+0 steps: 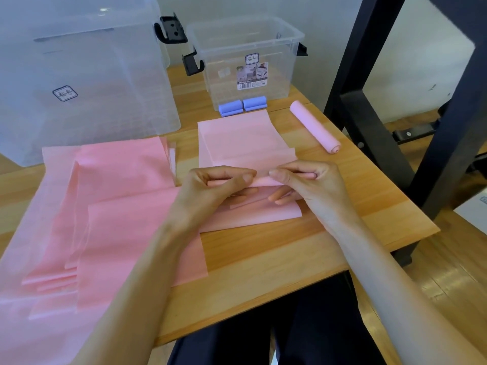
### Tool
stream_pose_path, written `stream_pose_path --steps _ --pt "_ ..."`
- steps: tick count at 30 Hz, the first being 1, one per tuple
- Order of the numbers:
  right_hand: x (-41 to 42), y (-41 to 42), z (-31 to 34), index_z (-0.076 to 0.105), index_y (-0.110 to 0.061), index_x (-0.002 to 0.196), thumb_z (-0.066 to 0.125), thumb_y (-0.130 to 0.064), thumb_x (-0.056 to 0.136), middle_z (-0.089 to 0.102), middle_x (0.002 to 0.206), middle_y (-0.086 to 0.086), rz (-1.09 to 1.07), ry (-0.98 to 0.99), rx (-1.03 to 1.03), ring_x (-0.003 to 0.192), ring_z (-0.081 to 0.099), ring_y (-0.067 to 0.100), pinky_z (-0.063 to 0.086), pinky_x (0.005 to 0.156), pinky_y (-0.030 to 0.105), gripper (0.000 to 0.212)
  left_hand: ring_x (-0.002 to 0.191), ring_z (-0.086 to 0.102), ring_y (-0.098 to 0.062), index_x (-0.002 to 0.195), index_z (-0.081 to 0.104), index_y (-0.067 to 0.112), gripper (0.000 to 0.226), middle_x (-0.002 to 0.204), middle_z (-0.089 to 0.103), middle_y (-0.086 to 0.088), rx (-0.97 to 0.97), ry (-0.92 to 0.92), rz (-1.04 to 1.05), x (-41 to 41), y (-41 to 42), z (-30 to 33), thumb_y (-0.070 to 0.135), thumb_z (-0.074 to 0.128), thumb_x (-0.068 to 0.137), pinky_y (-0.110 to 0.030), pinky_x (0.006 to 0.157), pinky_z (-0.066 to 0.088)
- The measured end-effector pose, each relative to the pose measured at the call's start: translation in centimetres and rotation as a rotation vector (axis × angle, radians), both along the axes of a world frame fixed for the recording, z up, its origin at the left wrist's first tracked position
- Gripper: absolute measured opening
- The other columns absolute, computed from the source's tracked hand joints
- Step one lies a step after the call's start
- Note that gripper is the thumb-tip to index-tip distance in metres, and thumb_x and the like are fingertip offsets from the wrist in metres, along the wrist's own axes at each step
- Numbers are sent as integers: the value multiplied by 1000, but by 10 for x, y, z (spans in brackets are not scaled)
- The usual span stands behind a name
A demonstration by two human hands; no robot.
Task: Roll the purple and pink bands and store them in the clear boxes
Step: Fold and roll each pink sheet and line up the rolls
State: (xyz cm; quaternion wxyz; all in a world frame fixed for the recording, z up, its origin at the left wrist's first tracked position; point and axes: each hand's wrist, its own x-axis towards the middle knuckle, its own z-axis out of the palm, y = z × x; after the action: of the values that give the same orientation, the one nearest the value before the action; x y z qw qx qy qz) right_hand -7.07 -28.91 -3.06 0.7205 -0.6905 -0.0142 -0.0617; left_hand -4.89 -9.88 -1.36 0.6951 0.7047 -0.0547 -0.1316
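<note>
Both hands, left hand (221,184) and right hand (303,180), pinch the rolled edge of a pink band (245,143) on the counter (276,254).

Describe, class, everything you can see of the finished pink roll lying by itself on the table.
The finished pink roll is a pale pink band wound into a tight, smooth cylinder, looking like soft, matte rubbery sheet. Its near end shows the spiral of layers. It lies on its side, slanting from far left to near right, on the wooden table close to the right edge, right of the flat pink sheet. Only the table touches it; neither hand does. It is outside the small clear box.
</note>
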Motion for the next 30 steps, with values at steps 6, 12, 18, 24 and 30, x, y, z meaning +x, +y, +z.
stream_pose_path --steps 6,12,18,24,30 --pt "0 -1 1 76 -5 93 77 -8 79 75 74 5 39 -5 -14 62 73 25 61 60 30 15 81 75 -14 92 77 14 12 85 77 -9 10 -11 33 1 0 -2 19 70 83 -20 69 59" --pt "-1 0 1 76 -4 90 74 -12 84 75 74 13 9 6 -21 58 72 26 59 54 28 10 79 69 -10 88 79 19 15 89 78 -2 77 -102 42 1 -1 -4 26 75 76 -22 76 56" --pt "-1 -2 1 75 -2 95 77 -4 80 76 76 10 41 -16 -20 62 73 24 61 60 29 16 74 72 -9 86 79 18 7 83 78 -1 24 -60 68 0 -3 -2 19 74 81 -18 66 57" --pt "-1 -2 2 76 -5 93 76 -14 82 76 78 11 13 4 -39 62 73 26 61 58 30 14 67 66 -9 76 79 26 7 76 76 0 12 -83 61 0 -2 -1 25 77 69 -19 69 56" --pt "-1 -2 2 74 -3 98 77 -4 79 76 77 9 38 0 0 64 73 22 60 61 27 19 66 70 -5 81 77 20 7 74 76 5 20 -59 99 1 -4 -4 15 74 83 -14 65 55"
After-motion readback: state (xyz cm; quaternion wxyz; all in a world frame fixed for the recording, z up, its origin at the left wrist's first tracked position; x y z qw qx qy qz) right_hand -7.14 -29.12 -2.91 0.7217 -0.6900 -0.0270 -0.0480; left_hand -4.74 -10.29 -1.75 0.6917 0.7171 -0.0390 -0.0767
